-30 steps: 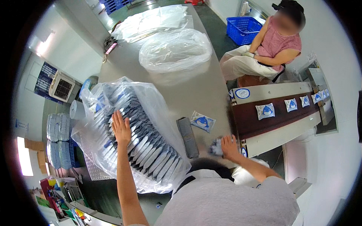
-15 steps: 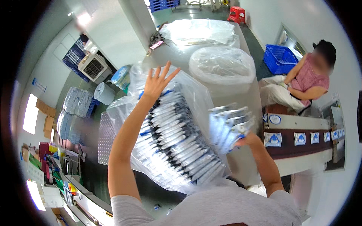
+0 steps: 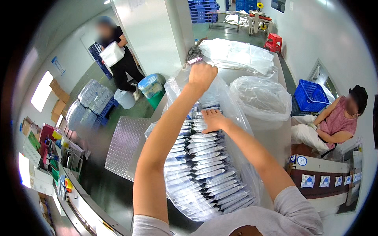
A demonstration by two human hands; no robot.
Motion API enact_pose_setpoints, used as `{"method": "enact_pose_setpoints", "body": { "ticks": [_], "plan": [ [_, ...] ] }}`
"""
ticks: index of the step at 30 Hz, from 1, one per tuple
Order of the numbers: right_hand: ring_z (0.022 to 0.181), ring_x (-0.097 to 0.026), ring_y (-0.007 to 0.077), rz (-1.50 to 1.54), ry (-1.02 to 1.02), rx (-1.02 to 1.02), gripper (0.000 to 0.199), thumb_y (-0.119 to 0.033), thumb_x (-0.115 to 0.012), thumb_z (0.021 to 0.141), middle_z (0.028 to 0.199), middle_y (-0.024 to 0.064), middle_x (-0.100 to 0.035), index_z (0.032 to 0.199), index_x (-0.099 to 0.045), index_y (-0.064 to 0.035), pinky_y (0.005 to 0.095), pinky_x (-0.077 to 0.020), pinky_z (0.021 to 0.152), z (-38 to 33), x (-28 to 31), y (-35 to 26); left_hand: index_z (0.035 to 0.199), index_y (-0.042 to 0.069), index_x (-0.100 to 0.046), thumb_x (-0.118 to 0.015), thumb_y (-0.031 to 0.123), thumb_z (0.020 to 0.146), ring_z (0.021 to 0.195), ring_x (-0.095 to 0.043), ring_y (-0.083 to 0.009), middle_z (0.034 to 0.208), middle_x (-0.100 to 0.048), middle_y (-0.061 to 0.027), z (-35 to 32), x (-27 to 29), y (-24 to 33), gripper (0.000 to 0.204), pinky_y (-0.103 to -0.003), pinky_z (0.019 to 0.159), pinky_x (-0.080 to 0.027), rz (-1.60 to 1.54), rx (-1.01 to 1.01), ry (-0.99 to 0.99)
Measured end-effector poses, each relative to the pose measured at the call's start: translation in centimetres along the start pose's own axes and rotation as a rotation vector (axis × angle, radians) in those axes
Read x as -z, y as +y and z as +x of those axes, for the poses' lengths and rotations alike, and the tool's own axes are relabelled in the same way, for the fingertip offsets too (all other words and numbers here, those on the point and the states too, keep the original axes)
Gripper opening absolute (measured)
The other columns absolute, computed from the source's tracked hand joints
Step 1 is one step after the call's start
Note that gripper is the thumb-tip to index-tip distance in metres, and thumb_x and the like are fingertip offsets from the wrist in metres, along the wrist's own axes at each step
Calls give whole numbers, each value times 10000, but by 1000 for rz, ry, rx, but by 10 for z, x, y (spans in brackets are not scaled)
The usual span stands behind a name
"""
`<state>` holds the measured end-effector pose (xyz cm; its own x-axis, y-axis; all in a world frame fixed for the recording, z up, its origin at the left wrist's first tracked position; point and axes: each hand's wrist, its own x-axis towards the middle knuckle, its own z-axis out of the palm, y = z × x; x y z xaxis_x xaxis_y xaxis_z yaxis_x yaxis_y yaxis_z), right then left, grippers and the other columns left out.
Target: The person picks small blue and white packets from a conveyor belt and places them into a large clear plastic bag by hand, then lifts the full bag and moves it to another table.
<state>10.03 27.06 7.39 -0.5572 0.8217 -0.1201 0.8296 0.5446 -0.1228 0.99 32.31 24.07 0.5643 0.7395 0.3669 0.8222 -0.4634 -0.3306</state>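
Packets being packed in a clear bag. Silvery packets [image 3: 208, 151] are lying closely stacked inside the clear bag [image 3: 235, 108], which is resting on the near left part of the grey table [image 3: 271, 137]. They are forming at least two lengthwise rows, stretching from the near end toward the far end. The right hand [image 3: 214, 120] is resting palm down on the far part of the rows, its fingers spread. The left hand [image 3: 202, 77] is hanging above the bag's far end with its fingers bent downward (whether they are pinching any film, one cannot tell). By judgement, the filling is standing well advanced, since the rows are occupying most of the visible length. The closing is seemingly not yet done: loose film is rising around the far end, and no fastening is showing. At the right, single packets [image 3: 307, 181] are lying in a line on the dark belt [image 3: 319, 193], outside the bag. A second clear bag [image 3: 260, 98], far right of the first, is standing with no packets showing.
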Motion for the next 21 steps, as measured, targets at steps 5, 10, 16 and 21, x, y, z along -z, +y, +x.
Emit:
{"method": "enact_pose_setpoints", "body": {
  "ticks": [5,10,16,21],
  "plan": [
    [1235,-380,317,335,264,53,905,-654,-573,692,1343,171,-407,1290,-395,1,458,-293,1020,7,-58,46,999,69,-586,-532,146,780,1033,-527,-258,1034,-591,-106,-61,19,94,239,-433,914,-399,-195,-224,786],
    [1244,-379,316,125,431,44,863,-606,-551,744,1331,189,-419,1309,-379,24,464,-290,1026,7,-59,-19,1137,20,-507,-465,165,866,1077,-488,-339,1145,-542,-162,-110,-145,93,311,-464,962,-354,-482,108,515],
    [1211,-425,309,-111,232,60,568,-435,-613,784,1290,163,-473,1201,-532,-57,431,-326,1013,-148,-14,-48,1234,69,-461,-425,370,899,1215,-411,-282,1280,-468,-131,-138,-156,95,452,-454,1010,-303,-466,179,14],
    [911,-573,314,605,952,-321,177,-192,-619,789,974,118,-597,905,-586,-62,400,-445,760,-313,-21,-25,1236,43,-494,-442,267,892,1223,-419,-299,1276,-495,-152,-133,-162,100,413,-438,1030,-290,-469,237,-24]
  ]
}}
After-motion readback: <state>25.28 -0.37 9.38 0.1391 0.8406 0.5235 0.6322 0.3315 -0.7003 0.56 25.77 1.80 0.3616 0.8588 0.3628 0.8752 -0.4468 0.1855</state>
